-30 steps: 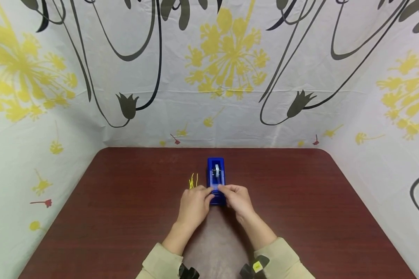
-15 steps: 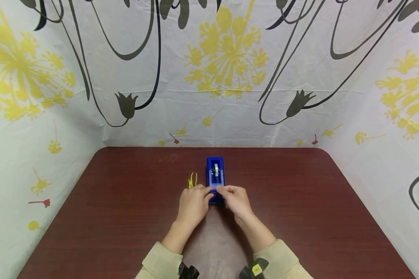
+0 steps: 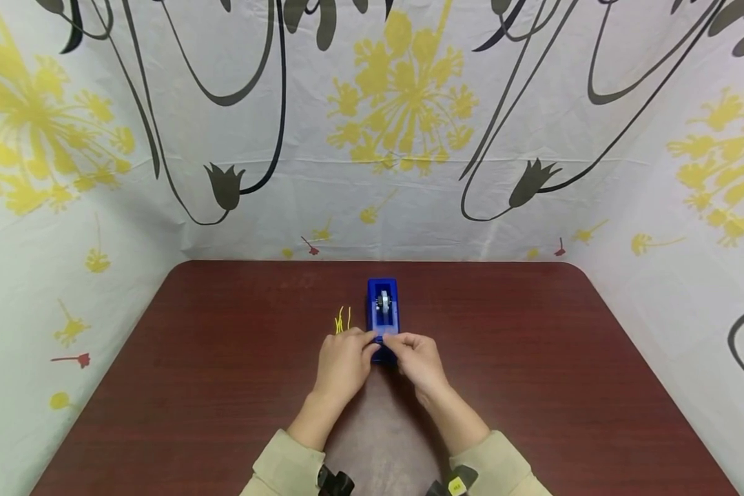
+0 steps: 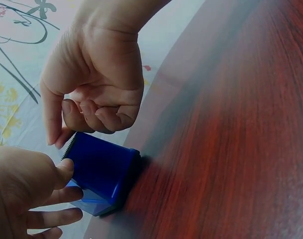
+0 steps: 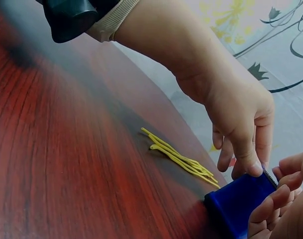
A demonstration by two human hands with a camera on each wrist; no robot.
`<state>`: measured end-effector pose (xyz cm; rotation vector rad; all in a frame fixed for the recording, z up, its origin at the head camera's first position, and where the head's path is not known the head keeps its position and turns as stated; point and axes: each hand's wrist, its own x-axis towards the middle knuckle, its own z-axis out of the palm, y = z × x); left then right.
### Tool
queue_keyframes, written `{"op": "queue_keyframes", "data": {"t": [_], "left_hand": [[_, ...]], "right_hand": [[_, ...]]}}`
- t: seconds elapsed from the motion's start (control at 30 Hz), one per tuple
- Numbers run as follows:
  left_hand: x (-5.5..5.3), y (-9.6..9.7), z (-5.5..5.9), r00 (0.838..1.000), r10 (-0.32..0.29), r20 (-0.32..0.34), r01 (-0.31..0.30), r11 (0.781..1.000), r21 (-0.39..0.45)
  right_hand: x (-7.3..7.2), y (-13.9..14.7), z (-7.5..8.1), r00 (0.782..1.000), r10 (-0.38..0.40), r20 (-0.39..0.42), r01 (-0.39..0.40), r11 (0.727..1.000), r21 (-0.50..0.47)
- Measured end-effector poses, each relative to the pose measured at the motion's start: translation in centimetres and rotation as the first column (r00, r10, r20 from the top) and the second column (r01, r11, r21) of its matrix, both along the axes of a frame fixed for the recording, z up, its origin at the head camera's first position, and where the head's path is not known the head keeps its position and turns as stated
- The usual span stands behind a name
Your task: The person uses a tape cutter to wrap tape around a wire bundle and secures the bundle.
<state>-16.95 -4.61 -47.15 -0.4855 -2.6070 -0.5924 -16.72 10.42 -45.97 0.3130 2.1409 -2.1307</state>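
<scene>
A blue tape dispenser (image 3: 383, 283) with a metal-looking roll hub stands near the far middle of the table, its front end towards me. My left hand (image 3: 341, 365) grips its front end from the left, thumb laid on the blue front beside the serrated cutter (image 4: 68, 146) in the left wrist view. From the right, my right hand (image 3: 423, 362) pinches with thumb and index finger right at the cutter, at the end of the clear tape, which barely shows. In the right wrist view, both hands' fingertips meet close to the toothed edge.
Several thin yellow cords (image 5: 181, 160) lie on the dark red wooden table (image 3: 242, 358), just left of the dispenser and partly behind my left hand in the head view. A patterned white cloth (image 3: 322, 138) hangs behind the table and along both sides.
My right hand's fingertips have shifted slightly towards me and to the left, down to the cutter. The left hand and the dispenser have stayed in place.
</scene>
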Motion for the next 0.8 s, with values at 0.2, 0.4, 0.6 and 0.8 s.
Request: {"op": "queue_keyframes", "data": {"t": [0.2, 0.4, 0.6, 0.8], "left_hand": [[-0.03, 0.02, -0.04, 1.000, 0.001, -0.004, -0.001, 1.000, -0.005], [-0.07, 0.01, -0.14, 1.000, 0.002, -0.012, -0.001, 1.000, 0.012], [-0.17, 0.04, -0.29, 1.000, 0.000, -0.004, 0.000, 1.000, 0.008], [-0.11, 0.03, -0.13, 1.000, 0.008, 0.002, -0.008, 1.000, -0.001]], "right_hand": [[0.16, -0.04, -0.25, 1.000, -0.001, 0.004, 0.001, 1.000, 0.024], [0.32, 0.01, -0.44, 1.000, -0.018, -0.004, 0.018, 1.000, -0.006], [0.66, -0.04, -0.37, 1.000, -0.020, -0.009, 0.020, 1.000, -0.013], [0.93, 0.10, -0.46, 1.000, -0.015, -0.013, 0.015, 1.000, -0.003]]}}
